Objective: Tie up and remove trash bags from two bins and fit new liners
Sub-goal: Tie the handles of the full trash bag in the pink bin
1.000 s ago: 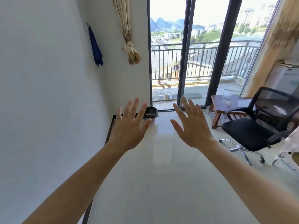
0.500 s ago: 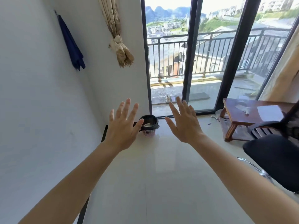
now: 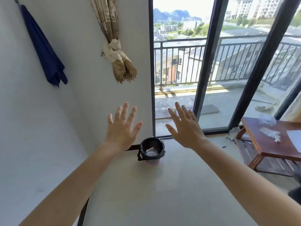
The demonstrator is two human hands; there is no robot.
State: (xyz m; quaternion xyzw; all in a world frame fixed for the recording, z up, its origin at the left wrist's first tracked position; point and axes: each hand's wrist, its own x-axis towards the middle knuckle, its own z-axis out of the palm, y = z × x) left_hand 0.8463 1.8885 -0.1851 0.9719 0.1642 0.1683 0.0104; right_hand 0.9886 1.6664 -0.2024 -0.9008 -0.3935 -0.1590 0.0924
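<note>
**Bin in the floor's far corner, both hands spread and empty**

Head view: the bin (image 3: 153, 162), a small pink perforated basket, stands upright on the pale floor (image 3: 162, 196). It sits in the far corner, where the white wall (image 3: 40, 128) meets the dark-framed glass door (image 3: 203, 79). A black trash bag (image 3: 144, 154) lines it, with the mouth folded out over the rim and a loop of the bag hanging down the bin's left side. Crumpled white waste (image 3: 151, 151) lies inside the bag.

The left hand (image 3: 123, 131) is held up in the air, back toward the camera, with its fingers straight and fanned apart; it holds nothing. The right hand (image 3: 185, 128) is raised the same way, fingers straight and spread, also empty. The two hands are apart from each other, and neither touches the bin, which shows in the gap below and between the wrists.

A blue cloth (image 3: 47, 53) hangs high on the wall, and a tied-back patterned curtain (image 3: 117, 54) hangs beside the door frame. At the floor's right edge stands a low wooden table (image 3: 260, 144) with a white sheet of paper (image 3: 294, 141) on it. Beyond the glass runs a balcony railing (image 3: 187, 44).
</note>
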